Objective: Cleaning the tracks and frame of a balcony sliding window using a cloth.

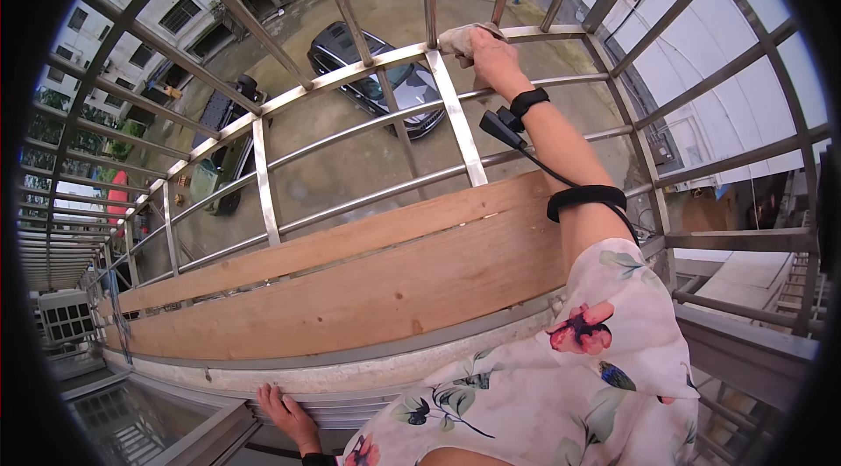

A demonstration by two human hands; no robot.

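Observation:
My right hand [493, 59] reaches far out and presses a crumpled greyish cloth [458, 42] against the outer horizontal rail [402, 56] of a metal window cage. The cloth lies between two upright bars, partly hidden under my fingers. Below that arm, two wooden planks [355, 298] rest side by side on the cage floor, with a narrow gap between them. My left hand [287, 415] lies with spread fingers on the edge of the window sill [315, 371], by the aluminium window track [355, 408], and holds nothing.
Metal bars [463, 118] cross the cage floor and sides. Far below is a courtyard with a dark car [378, 75] and a green vehicle [220, 170]. An air-conditioner unit [67, 316] and a blue cord [118, 308] are at left. A black cable [548, 170] runs along my right forearm.

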